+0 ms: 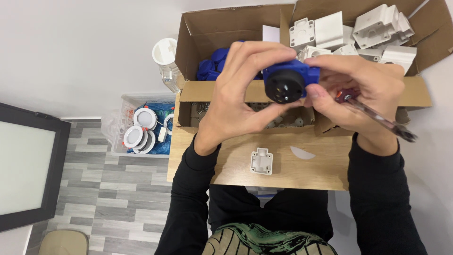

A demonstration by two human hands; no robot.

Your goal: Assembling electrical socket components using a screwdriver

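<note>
My left hand (238,89) and my right hand (361,92) together hold a blue socket part with a round black face (287,81) above a small wooden table (288,172). My left fingers curl over its top and under its bottom. My right hand grips its right side and also holds a screwdriver with a dark red clear handle (377,115), which points down to the right. A small white plastic base (261,161) lies on the table below my hands.
A cardboard box (207,28) behind holds blue parts (212,63) on the left and white plastic housings (373,28) on the right. A lower tray holds small screws (283,122). On the floor, a clear bin (137,123) contains round white lamps.
</note>
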